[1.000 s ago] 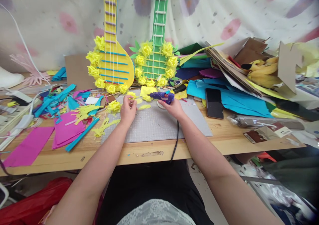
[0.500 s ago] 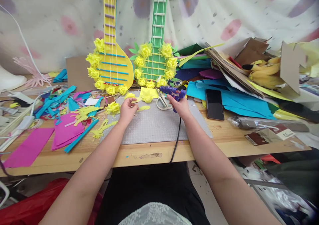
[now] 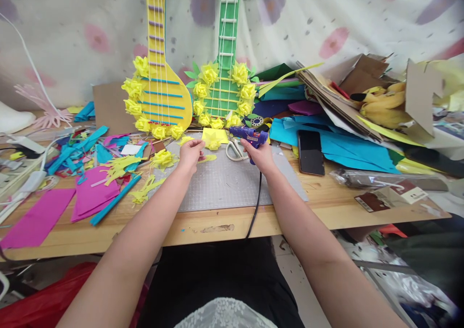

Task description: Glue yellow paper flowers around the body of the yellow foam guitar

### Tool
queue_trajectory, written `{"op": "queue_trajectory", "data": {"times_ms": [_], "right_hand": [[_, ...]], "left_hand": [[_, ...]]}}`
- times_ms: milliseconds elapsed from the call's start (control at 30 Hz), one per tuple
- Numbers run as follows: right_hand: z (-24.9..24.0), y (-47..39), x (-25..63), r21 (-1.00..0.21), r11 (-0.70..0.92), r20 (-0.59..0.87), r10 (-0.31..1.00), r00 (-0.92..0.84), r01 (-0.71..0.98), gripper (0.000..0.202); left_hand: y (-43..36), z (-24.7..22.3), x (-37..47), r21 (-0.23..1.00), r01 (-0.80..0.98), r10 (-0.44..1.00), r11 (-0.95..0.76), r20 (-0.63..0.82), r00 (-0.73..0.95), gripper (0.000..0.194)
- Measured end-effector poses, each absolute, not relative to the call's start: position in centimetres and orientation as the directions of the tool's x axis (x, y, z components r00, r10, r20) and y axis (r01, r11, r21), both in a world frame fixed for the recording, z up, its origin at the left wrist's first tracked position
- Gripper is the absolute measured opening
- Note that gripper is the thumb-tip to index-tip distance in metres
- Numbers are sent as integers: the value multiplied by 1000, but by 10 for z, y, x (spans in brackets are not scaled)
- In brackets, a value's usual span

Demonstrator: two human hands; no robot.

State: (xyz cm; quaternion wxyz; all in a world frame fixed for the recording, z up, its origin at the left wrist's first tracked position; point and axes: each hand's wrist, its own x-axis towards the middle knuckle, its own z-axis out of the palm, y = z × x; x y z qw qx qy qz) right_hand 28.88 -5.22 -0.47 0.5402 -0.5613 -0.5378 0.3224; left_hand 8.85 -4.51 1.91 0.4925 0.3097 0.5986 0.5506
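My right hand (image 3: 261, 155) is wrapped round the handle of a purple hot glue gun (image 3: 250, 135), its nozzle pointing left and its black cord (image 3: 258, 200) hanging over the table edge. Over the left part of the grey cutting mat (image 3: 224, 187), my left hand (image 3: 192, 155) is closed in a pinch; whatever lies between its fingertips is hidden. Just right of those fingers lies a yellow petal (image 3: 209, 158). Behind it, a yellow flower (image 3: 213, 142) rests on a yellow sheet (image 3: 220, 134). White-handled scissors (image 3: 235, 151) lie below the glue gun.
A yellow paper guitar (image 3: 167, 100) and a green one (image 3: 224, 93), both edged with yellow flowers, lean at the back. Paper scraps and pink sheets (image 3: 96, 190) cover the left. To the right are a phone (image 3: 311, 152), blue sheets (image 3: 355, 146) and cardboard (image 3: 340, 103).
My left hand has moved slightly right and its fingers have closed into a tighter pinch. The right hand keeps the glue gun in nearly the same place. The view has shifted slightly.
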Motion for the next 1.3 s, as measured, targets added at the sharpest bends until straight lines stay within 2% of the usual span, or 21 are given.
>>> {"op": "queue_trajectory", "data": {"times_ms": [133, 333, 533, 933, 1100, 1300], "right_hand": [[-5, -53, 288, -956, 120, 178, 963, 202, 268, 38], [-3, -56, 284, -947, 122, 184, 964, 193, 296, 34], [-3, -57, 284, -945, 121, 178, 969, 169, 302, 38], [-4, -58, 283, -934, 168, 223, 964, 145, 317, 39], [-5, -56, 283, -940, 146, 200, 968, 150, 309, 39], [-4, -57, 282, -950, 121, 173, 972, 160, 288, 39]], "left_hand": [[-39, 17, 102, 926, -269, 865, 264, -351, -359, 11], [-31, 8, 108, 938, -260, 844, 231, -326, -427, 18], [-25, -2, 107, 934, -263, 806, 240, -343, -482, 25], [-19, -8, 110, 949, -208, 805, 238, -312, -504, 31], [-17, -9, 111, 961, -148, 829, 234, -276, -485, 33], [-23, -4, 111, 972, -34, 874, 232, -224, -432, 25]]}}
